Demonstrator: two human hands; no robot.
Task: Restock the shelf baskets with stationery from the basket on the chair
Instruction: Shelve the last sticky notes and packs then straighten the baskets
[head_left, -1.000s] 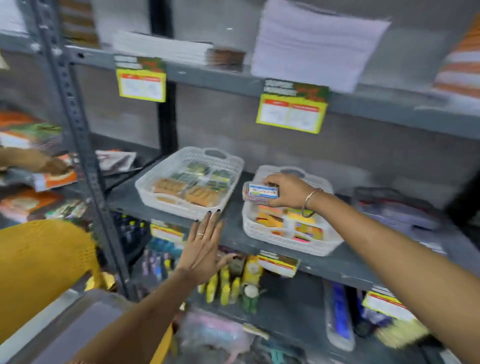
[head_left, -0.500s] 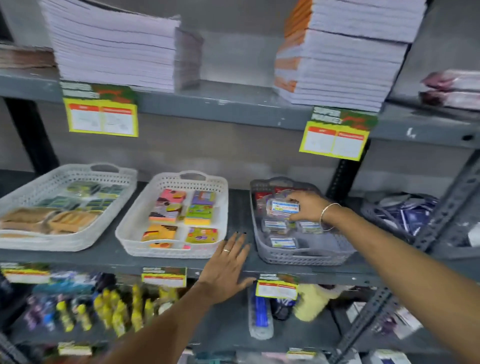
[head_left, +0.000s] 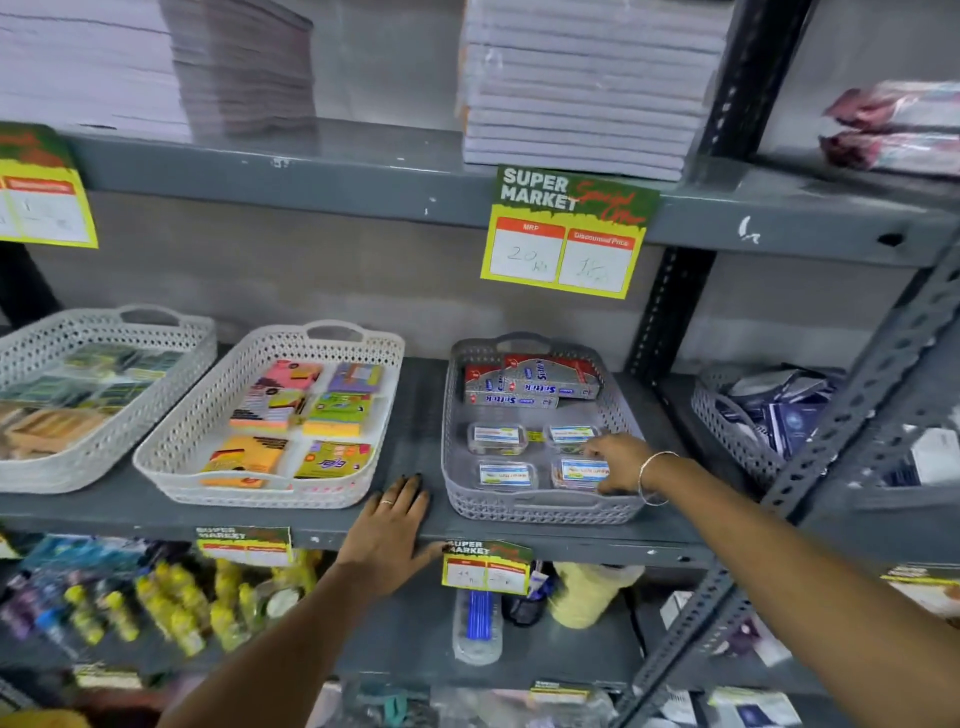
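Our left hand (head_left: 390, 525) lies flat and open on the front edge of the shelf (head_left: 322, 522), between the white basket (head_left: 270, 415) and the grey basket (head_left: 540, 431), holding nothing; we judge it is there to steady us while the other arm reaches in. Our right hand (head_left: 621, 464) is down inside the grey basket at its front right corner, fingers closed loosely on a small clear box (head_left: 579, 472). We take this for the moment of setting it into line. The box sits under our fingertips, touching them, just beside a second box at the front left and in front of two more, so the four make a tidy block. The red cartons (head_left: 530, 387) fill the back edge, which leaves the front for these boxes. The chair's basket is out of view.
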